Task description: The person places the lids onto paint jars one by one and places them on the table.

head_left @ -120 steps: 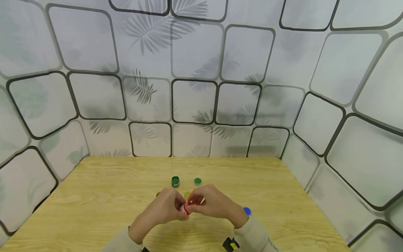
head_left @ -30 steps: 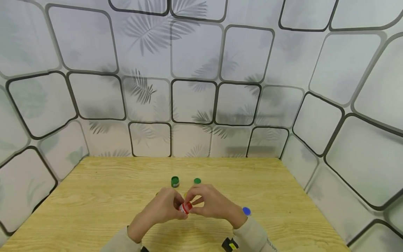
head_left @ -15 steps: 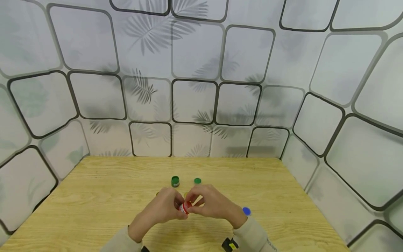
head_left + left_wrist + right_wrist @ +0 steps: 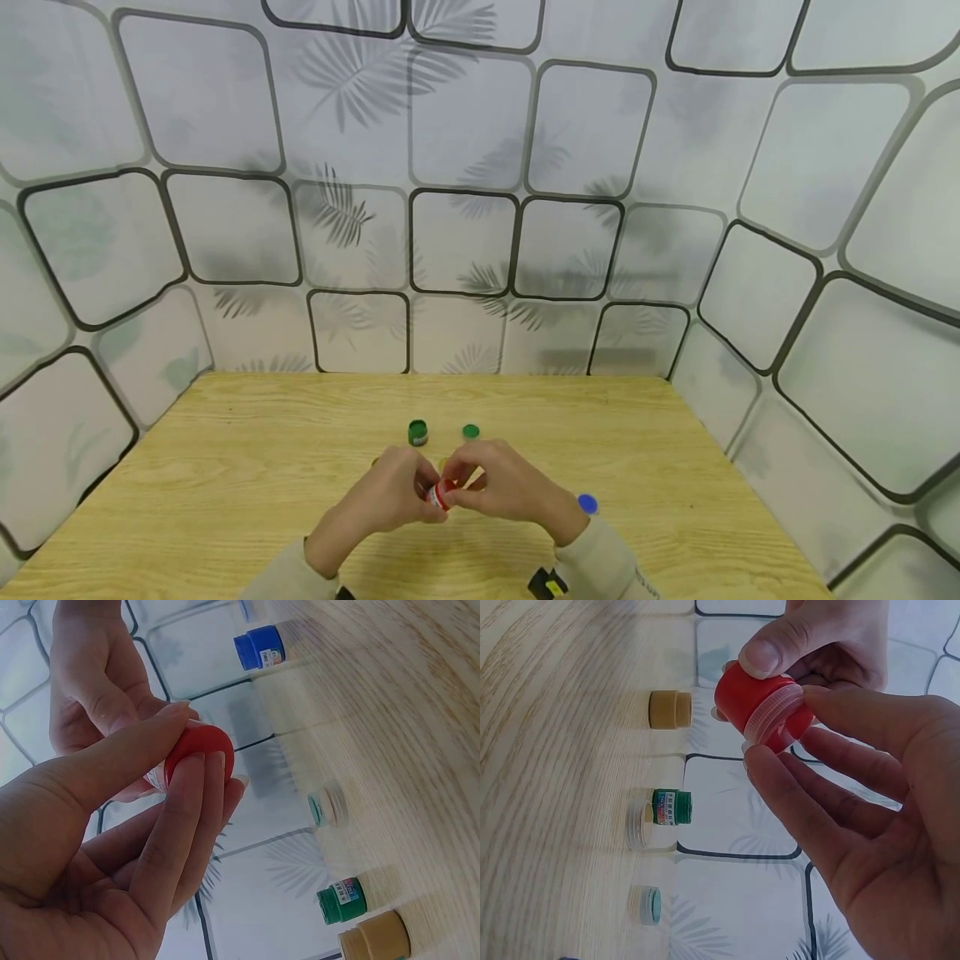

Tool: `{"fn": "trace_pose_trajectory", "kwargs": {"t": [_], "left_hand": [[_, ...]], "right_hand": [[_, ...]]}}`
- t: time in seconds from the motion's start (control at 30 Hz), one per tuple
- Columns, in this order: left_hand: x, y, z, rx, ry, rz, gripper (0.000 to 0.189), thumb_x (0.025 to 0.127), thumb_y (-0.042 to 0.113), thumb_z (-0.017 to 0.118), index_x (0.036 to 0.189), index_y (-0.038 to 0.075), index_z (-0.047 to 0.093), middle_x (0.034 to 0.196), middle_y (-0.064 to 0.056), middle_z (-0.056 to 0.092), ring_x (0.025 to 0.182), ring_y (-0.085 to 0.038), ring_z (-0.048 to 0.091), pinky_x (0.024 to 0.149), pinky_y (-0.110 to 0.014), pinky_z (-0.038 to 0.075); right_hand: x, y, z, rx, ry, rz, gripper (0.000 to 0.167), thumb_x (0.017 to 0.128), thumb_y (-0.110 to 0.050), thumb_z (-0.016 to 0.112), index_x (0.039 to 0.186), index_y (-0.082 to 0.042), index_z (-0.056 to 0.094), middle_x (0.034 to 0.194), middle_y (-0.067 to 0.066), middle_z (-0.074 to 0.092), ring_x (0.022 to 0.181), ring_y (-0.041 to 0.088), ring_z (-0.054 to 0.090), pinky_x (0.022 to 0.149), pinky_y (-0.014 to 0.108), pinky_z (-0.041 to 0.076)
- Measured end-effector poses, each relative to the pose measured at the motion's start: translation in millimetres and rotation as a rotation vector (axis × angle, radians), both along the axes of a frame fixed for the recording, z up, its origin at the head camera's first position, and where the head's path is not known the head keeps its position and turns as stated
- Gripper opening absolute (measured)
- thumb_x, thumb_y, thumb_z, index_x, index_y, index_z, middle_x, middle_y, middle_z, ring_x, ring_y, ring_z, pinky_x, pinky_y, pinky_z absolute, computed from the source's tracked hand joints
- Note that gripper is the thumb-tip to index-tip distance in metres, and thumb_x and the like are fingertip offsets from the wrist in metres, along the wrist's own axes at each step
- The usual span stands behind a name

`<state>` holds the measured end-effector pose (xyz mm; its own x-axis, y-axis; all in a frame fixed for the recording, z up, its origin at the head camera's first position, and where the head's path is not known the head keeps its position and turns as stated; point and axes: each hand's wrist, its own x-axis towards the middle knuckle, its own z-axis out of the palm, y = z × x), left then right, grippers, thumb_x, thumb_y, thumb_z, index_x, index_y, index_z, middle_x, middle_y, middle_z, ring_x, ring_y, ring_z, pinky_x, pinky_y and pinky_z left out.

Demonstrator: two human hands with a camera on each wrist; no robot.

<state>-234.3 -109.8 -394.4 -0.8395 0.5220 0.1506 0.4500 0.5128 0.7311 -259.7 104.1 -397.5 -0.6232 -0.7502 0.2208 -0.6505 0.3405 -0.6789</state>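
Note:
A small red paint jar (image 4: 739,694) is held tilted above the table in front of me. My left hand (image 4: 382,493) grips its body, thumb on one side and fingertips by its base. With thumb and fingertips, my right hand (image 4: 506,483) pinches the clear ridged lid (image 4: 774,714) at the jar's mouth. Red shows inside that lid. Whether its thread is fully engaged cannot be seen. Behind the hands stand an uncapped green paint jar (image 4: 417,432) and a green-stained lid (image 4: 471,431).
An uncapped ochre jar (image 4: 667,709) and a yellow-stained clear lid (image 4: 637,825) are mostly hidden by my hands in the head view. A blue jar (image 4: 260,649) stands on the wooden table (image 4: 285,433), to the right. Patterned cloth walls (image 4: 465,333) border the back and sides.
The right fingers loosened and spread at the lid about one second ago, then closed on it again. Both hands and the red jar stay nearly in place; the jars on the table have not moved.

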Motion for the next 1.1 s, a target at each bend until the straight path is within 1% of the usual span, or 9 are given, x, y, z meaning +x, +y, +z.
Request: {"fn": "trace_pose_trajectory", "kwargs": {"t": [0.23,0.43,0.53,0.6,0.7,0.8,0.83,0.97,1.1], "left_hand": [[-0.4,0.1,-0.1,0.006,0.011,-0.005,0.015,0.073,0.003,0.090,0.084,0.006,0.081,0.075,-0.002,0.077,0.063,-0.003,0.068,0.055,-0.019,0.054],[-0.2,0.3,-0.3,0.020,-0.001,-0.014,0.015,0.073,0.003,0.090,0.084,0.006,0.081,0.074,-0.003,0.077,0.064,-0.003,0.068,0.054,-0.018,0.054],[-0.6,0.2,-0.8,0.023,-0.008,-0.019,0.014,0.073,0.003,0.090,0.084,0.006,0.081,0.075,-0.003,0.078,0.064,-0.004,0.069,0.055,-0.018,0.054],[-0.9,-0.1,-1.2,0.020,-0.010,-0.019,0.014,0.074,0.003,0.090,0.083,0.006,0.081,0.075,-0.003,0.078,0.064,-0.004,0.069,0.055,-0.018,0.054],[-1.4,-0.9,-1.6,0.014,-0.014,-0.017,0.014,0.074,0.003,0.090,0.084,0.006,0.080,0.075,-0.004,0.077,0.064,-0.004,0.069,0.055,-0.018,0.055],[-2.1,-1.7,-1.7,0.009,-0.009,-0.013,0.013,0.074,0.003,0.090,0.082,0.005,0.080,0.073,-0.003,0.077,0.063,-0.004,0.068,0.055,-0.018,0.054],[-2.4,-1.9,-1.7,0.009,-0.007,-0.012,0.013,0.074,0.003,0.090,0.082,0.006,0.080,0.073,-0.003,0.077,0.063,-0.004,0.068,0.054,-0.018,0.054],[-2.8,-2.1,-1.7,0.009,0.005,-0.010,0.013,0.073,0.003,0.090,0.081,0.006,0.080,0.071,-0.002,0.076,0.062,-0.002,0.067,0.053,-0.018,0.053],[-2.4,-2.3,-1.8,0.012,0.005,-0.013,0.014,0.074,0.003,0.090,0.083,0.005,0.080,0.073,-0.003,0.077,0.063,-0.002,0.067,0.054,-0.018,0.054]], "right_hand": [[-1.3,0.0,-0.1,0.001,0.000,-0.020,0.006,0.096,-0.013,0.073,0.102,-0.012,0.073,0.096,0.004,0.077,0.085,-0.002,0.069,0.071,0.016,0.059],[-2.2,0.8,-1.3,0.019,0.006,-0.030,0.005,0.097,-0.016,0.073,0.100,-0.013,0.073,0.091,0.003,0.077,0.080,-0.004,0.067,0.070,0.016,0.058],[-2.5,1.1,-1.8,0.033,-0.007,-0.034,0.007,0.098,-0.018,0.072,0.103,-0.013,0.073,0.095,0.004,0.077,0.083,-0.003,0.068,0.069,0.016,0.059],[-2.5,1.5,-2.0,0.034,-0.018,-0.034,0.012,0.097,-0.017,0.073,0.108,-0.012,0.072,0.103,0.006,0.076,0.088,0.002,0.070,0.071,0.016,0.059],[-2.4,2.2,-1.6,0.025,-0.022,-0.030,0.021,0.095,-0.014,0.075,0.115,-0.009,0.070,0.114,0.009,0.071,0.099,0.015,0.072,0.076,0.018,0.060],[-2.1,2.1,-0.6,0.013,-0.006,-0.019,0.024,0.093,-0.011,0.077,0.115,-0.009,0.069,0.115,0.009,0.067,0.105,0.024,0.070,0.083,0.021,0.060],[-1.9,2.0,-0.3,0.011,0.004,-0.011,0.022,0.092,-0.009,0.078,0.112,-0.010,0.069,0.114,0.007,0.066,0.106,0.024,0.069,0.084,0.023,0.061],[-0.6,1.3,0.5,0.008,0.037,0.024,0.019,0.089,-0.004,0.079,0.103,-0.013,0.070,0.108,0.003,0.066,0.104,0.013,0.067,0.086,0.026,0.061],[0.3,0.5,0.0,0.005,0.023,0.039,0.020,0.089,-0.001,0.079,0.102,-0.013,0.070,0.108,0.003,0.065,0.103,0.008,0.066,0.085,0.026,0.062]]}}
